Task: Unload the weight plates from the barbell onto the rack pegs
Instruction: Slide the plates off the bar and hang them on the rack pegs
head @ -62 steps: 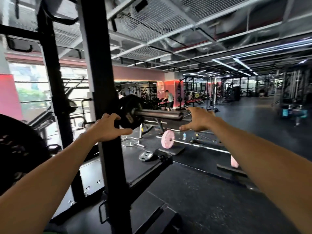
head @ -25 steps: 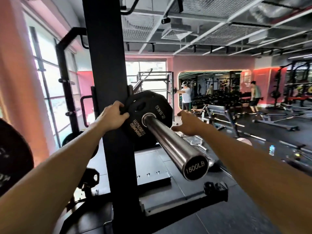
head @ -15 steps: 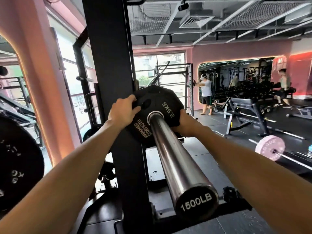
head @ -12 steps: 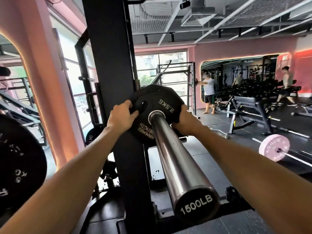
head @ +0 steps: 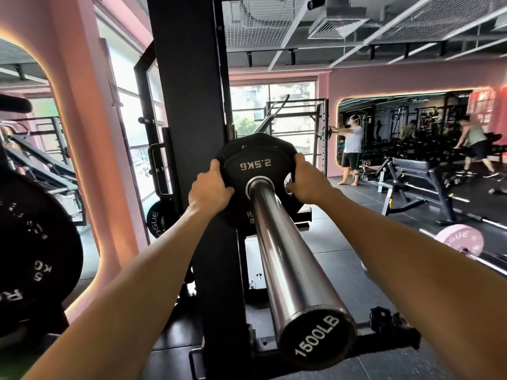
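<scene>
A small black 2.5 kg plate (head: pixel 255 160) sits at the inner end of the steel barbell sleeve (head: pixel 282 259), whose end cap reads 1500LB and points toward me. My left hand (head: pixel 210 187) grips the plate's left rim and my right hand (head: pixel 307 182) grips its right rim, fingers curled behind the edge. The plate's lettering reads upside down. The black rack upright (head: pixel 192 105) stands just left of the plate.
A large black plate (head: pixel 33 248) hangs at the left edge, and another black plate (head: pixel 156 220) sits low behind the upright. A pink plate on a floor barbell (head: pixel 459 239) lies to the right. A bench (head: pixel 417 176) and people stand further back.
My view has swung round to face the end of the sleeve. My right hand reached in and took hold of the plate's right rim. The plate has turned on the sleeve.
</scene>
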Demonstrator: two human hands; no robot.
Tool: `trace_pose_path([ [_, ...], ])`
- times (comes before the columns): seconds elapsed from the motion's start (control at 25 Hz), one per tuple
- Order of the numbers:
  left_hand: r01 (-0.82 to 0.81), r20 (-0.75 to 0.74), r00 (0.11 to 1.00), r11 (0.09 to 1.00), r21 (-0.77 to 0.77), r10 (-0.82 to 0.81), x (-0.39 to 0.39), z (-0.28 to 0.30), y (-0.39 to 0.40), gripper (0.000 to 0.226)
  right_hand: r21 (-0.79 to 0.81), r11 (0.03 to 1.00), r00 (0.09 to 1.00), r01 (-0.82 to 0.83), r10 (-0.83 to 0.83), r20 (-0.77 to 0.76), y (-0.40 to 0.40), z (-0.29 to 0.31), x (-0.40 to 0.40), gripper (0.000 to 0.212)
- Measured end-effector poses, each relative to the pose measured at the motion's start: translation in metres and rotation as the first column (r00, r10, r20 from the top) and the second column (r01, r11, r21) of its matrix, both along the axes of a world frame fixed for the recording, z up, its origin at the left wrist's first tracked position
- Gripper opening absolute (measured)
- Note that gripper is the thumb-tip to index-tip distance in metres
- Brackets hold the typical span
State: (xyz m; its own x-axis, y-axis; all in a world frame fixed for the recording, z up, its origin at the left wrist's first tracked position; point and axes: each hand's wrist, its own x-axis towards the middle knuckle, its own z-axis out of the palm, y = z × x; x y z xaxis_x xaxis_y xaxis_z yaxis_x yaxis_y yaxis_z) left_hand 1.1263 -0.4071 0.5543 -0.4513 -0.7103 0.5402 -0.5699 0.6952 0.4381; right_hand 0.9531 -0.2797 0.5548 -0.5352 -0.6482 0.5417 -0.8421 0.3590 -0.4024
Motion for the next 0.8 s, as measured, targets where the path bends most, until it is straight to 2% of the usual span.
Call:
trace_pose_path([
  [0.12, 0.037, -0.024, 0.999, 0.997, 0.067, -0.036, 0.005, -0.008, 0.002, 0.044, 0.029, 1.000, 1.000, -0.008, 0.008, -0.002, 0.000, 0.004, 0.000, 0.055],
  [0.28, 0.092, -0.068, 0.994, 0.982, 0.166, -0.081, 0.014, -0.012, 0.011, 0.038, 0.072, 0.997, 0.997, 0.034, -0.029, -0.076, 0.011, 0.008, 0.005, 0.046],
  [0.56, 0.054, -0.069, 0.996, 0.993, 0.101, -0.047, 0.053, -0.012, 0.062, 0.037, 0.046, 0.999, 0.994, 0.022, -0.017, -0.110, 0.064, 0.005, 0.041, 0.031],
  [0.8, 0.129, -0.145, 0.983, 0.983, 0.130, -0.110, 0.117, -0.019, 0.140, 0.032, 0.039, 0.999, 0.990, 0.032, -0.026, -0.142, 0.142, 0.007, 0.106, 0.024],
])
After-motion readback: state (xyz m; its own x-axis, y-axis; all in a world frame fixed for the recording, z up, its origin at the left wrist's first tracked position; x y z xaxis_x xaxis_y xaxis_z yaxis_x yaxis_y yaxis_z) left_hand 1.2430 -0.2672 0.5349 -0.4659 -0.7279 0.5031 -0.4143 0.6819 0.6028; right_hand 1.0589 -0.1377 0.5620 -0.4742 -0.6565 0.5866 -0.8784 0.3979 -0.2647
